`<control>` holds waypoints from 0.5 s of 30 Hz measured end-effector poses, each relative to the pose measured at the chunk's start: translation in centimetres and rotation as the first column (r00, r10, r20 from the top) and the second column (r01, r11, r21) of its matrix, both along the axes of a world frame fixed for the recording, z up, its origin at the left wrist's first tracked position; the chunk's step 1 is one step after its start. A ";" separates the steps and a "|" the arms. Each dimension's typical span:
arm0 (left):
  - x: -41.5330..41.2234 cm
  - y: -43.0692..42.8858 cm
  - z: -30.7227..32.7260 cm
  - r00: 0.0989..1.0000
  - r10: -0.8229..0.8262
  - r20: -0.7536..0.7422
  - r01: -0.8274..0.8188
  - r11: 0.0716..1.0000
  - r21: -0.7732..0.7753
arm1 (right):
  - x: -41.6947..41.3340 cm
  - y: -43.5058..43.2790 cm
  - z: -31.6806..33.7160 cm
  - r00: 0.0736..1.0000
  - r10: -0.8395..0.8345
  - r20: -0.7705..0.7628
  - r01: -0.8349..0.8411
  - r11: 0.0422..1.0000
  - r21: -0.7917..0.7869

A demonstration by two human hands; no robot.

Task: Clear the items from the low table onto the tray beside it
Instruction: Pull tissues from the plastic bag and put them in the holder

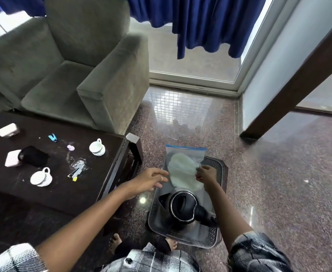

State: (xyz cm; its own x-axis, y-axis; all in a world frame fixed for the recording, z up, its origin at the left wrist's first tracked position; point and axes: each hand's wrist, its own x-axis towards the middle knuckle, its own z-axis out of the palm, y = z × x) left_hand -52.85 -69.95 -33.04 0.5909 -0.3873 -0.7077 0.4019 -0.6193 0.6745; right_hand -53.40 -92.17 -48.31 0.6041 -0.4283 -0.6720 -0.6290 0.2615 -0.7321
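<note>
on the tray (214,233), beyond the black kettle (182,207), lies the clear zip bag (184,169), the right hand (205,174) pinching its right edge, the left hand (151,180) with fingers (162,178) loosely spread at its left edge, a white cup (97,147) on the desk (73,193) left of the tray.
</note>
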 end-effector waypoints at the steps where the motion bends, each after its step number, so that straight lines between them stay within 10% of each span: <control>1: 0.0 0.4 0.2 1.000 0.016 -0.003 -0.016 1.000 -0.015 | 0.2 0.0 0.7 0.999 0.022 0.039 -0.021 0.999 -0.043; 9: 1.1 5.4 1.4 0.940 0.339 -0.024 -0.337 0.919 -0.202 | 2.0 5.4 10.1 0.924 0.197 0.327 -0.164 0.979 -0.124; 15: 1.6 13.6 3.3 0.681 0.623 -0.386 -0.731 0.542 -0.415 | 0.2 17.1 13.7 0.788 0.483 0.381 -0.323 0.852 -0.412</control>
State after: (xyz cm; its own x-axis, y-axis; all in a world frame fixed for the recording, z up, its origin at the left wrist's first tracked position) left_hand -51.28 -56.38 -29.76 0.7204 -0.2415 -0.6501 0.6927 0.2957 0.6578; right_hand -53.23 -75.06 -34.62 0.9664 -0.2086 -0.1499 -0.1972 -0.2284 -0.9534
